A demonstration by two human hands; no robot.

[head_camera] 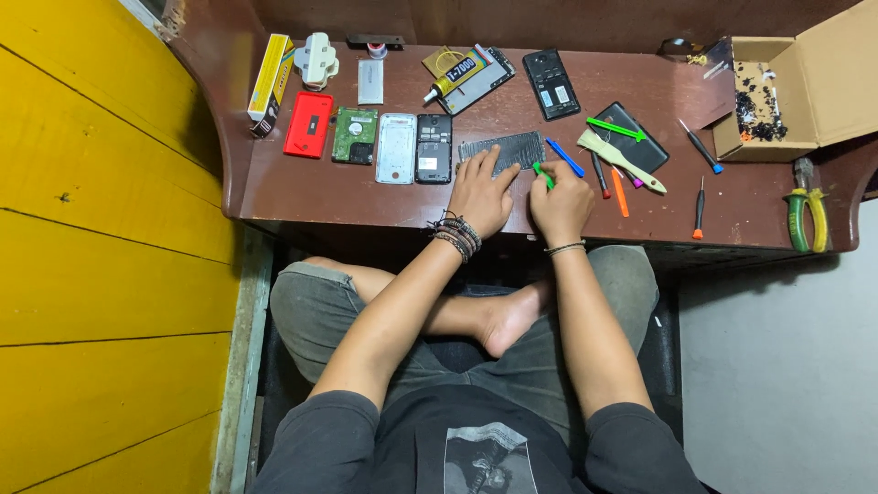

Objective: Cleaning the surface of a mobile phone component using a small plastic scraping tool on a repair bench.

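My left hand [480, 194] lies flat on the dark red-brown desk [274, 187], its fingers pressing the near left part of a dark phone panel [510, 148]. My right hand [561, 203] grips a small green pry tool [542, 174], whose tip touches the panel's near right edge. A blue pry stick [566, 157] lies just right of the panel. Beaded bracelets sit on my left wrist and a thin band on my right.
Left of the panel lie a black phone body [434, 148], a white frame [396, 147], a hard drive [354, 135] and a red cover [308, 124]. Screwdrivers [700, 209], a spatula [620, 161], green-handled pliers [808, 212] and an open cardboard box [786, 87] are to the right.
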